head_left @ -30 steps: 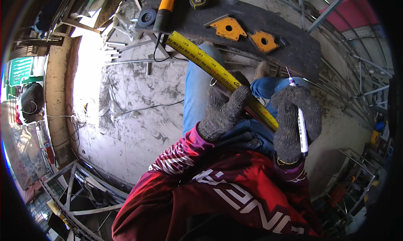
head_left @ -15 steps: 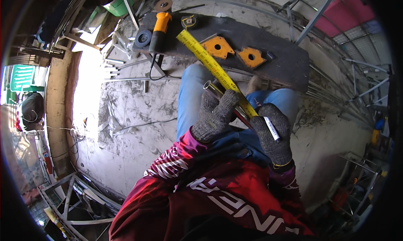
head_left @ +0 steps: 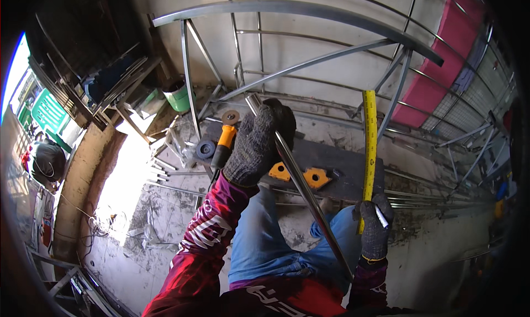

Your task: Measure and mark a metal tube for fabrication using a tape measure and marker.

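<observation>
The dark steel plate lying on the concrete floor serves as the landmark here. Left of the plate, a green bucket stands by loose metal offcuts, and at the plate's left end lies an angle grinder with an orange body. On the plate sit two orange magnetic welding squares.

Over the plate's left half, the left hand, in a grey knit glove, is closed around a thin steel rod. The rod's long axis runs diagonally: its upper end points up and to the left, past the far edge of the plate, and its lower end slopes down to the right across the blue trouser leg, on the near side of the plate.

Near the plate's right end, the right hand, also gloved, is clamped on a yellow tape measure blade together with a white marker. The blade stands nearly upright, its free end pointing up beyond the plate toward the curved steel frame behind it.

Half a second ago both hands were close together just below the plate, with the tape stretched diagonally toward the grinder. Now the hands are well apart, the left one has risen with the rod, the tape has swung from slanted to nearly vertical, and the view has tilted upward so the frame fills the top.
</observation>
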`<state>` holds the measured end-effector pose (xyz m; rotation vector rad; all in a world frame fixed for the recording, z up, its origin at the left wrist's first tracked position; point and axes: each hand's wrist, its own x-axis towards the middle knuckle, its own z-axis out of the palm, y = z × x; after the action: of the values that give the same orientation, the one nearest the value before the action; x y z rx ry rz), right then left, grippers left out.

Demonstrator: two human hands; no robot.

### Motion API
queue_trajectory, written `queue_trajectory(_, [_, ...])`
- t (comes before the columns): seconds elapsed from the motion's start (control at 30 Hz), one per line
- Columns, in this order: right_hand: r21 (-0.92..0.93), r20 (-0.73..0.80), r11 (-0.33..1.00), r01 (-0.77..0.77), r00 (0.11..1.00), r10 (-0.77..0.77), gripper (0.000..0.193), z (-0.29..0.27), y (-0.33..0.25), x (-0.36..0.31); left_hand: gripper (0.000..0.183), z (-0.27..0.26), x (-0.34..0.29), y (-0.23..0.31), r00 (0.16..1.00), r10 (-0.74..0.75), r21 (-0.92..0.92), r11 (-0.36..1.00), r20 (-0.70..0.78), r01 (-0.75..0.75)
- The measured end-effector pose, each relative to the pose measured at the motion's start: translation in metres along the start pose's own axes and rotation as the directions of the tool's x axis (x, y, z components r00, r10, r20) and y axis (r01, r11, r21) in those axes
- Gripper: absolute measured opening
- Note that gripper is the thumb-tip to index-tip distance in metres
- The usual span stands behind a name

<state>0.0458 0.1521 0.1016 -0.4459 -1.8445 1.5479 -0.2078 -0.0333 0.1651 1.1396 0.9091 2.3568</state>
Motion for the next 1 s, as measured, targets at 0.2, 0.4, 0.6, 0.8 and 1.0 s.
queue_trajectory(0.2, [-0.01, 0.024, 0.999, -0.032, 0.999, 0.032, 0.006, -0.005, 0.001, 0.004, 0.042, -0.002, 0.06, 0.04, 1.0, -0.004, 0.055, 0.998, -0.017, 0.005])
queue_trajectory(0.4, [0.008, -0.026, 0.999, 0.036, 0.999, -0.036, 0.014, -0.005, -0.005, 0.0, 0.039, 0.009, 0.1, 0.102, 0.992, 0.12, 0.079, 0.99, -0.037, -0.117])
queue_trajectory(0.6, [0.036, -0.022, 0.999, 0.039, 0.999, -0.039, 0.008, 0.0, -0.012, -0.004, 0.04, 0.029, 0.112, 0.16, 0.969, 0.226, 0.086, 0.968, 0.097, -0.235])
queue_trajectory(0.8, [0.013, -0.006, 0.993, 0.12, 0.993, -0.12, 0.006, -0.009, -0.013, -0.002, 0.042, 0.054, 0.095, 0.156, 0.949, 0.204, 0.264, 0.927, 0.24, -0.267])
queue_trajectory(1.0, [-0.072, -0.095, 0.989, 0.126, 0.987, -0.133, 0.005, -0.013, -0.018, -0.001, 0.04, 0.073, 0.071, 0.083, 0.946, 0.119, 0.331, 0.917, 0.301, -0.221])
